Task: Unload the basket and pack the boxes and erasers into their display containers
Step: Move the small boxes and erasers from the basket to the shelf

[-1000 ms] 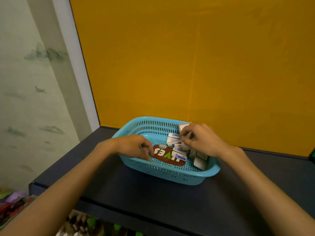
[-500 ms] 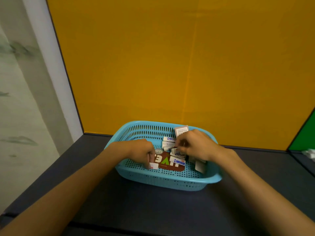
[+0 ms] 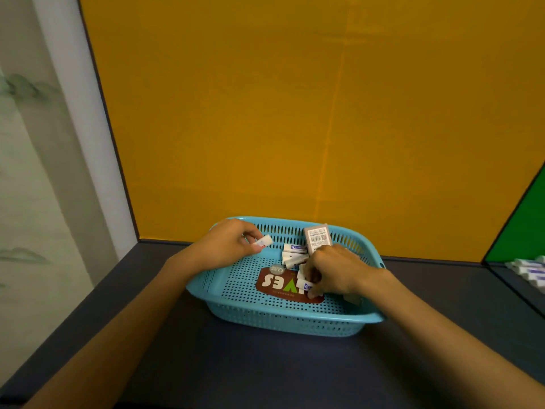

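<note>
The left hand pinches one eraser above the basket, its long axis pointing right, while the right hand, nearer the pile of erasers, grips some there

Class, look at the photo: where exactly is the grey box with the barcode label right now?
In the head view, the grey box stands against the far wall of the blue basket, right of centre, just beyond the right hand and beside the erasers.

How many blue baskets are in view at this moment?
1. The blue basket sits on the dark counter before the yellow wall, with both hands reaching inside it. No other basket shows.
</note>
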`<state>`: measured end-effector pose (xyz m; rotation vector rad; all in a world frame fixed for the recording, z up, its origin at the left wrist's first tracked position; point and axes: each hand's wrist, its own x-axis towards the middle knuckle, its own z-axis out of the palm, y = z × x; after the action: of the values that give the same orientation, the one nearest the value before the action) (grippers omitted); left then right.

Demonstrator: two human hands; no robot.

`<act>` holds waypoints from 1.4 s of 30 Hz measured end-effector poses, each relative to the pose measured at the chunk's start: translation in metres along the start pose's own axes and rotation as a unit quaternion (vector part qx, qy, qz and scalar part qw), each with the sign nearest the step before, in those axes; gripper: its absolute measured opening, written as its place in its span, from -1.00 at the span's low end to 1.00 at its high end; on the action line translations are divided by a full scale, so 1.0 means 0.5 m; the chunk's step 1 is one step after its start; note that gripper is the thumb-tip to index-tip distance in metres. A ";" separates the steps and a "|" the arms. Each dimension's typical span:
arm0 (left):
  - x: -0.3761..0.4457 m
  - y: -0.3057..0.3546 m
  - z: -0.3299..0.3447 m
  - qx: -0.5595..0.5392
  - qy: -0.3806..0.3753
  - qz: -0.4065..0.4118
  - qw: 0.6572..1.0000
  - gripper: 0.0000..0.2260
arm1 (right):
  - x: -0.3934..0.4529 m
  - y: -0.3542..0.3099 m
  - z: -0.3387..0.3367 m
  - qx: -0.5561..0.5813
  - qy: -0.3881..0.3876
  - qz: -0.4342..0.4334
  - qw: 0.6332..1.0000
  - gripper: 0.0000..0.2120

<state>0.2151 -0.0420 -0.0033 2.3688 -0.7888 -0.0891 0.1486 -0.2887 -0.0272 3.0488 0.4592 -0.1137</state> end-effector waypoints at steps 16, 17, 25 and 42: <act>-0.035 0.102 0.038 -0.075 0.008 0.119 0.990 -0.86 | -0.146 0.002 -0.084 0.176 0.166 0.095 0.966 -0.85; -0.033 0.119 0.048 -0.077 0.004 0.128 0.989 -0.85 | -0.172 0.009 -0.089 0.178 0.177 0.107 0.962 -0.85; -0.032 0.308 0.149 -0.155 0.004 0.203 0.967 -0.83 | -0.403 0.088 -0.067 0.203 0.249 0.191 0.928 -0.87; -0.101 0.717 0.511 -0.197 0.035 0.221 0.955 -0.84 | -0.931 0.329 0.075 0.232 0.274 0.233 0.904 -0.87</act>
<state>-0.0759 -0.3762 -0.0025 1.7723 -1.1306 0.0235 -0.2487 -0.5839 -0.0195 3.5138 -0.3603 0.7796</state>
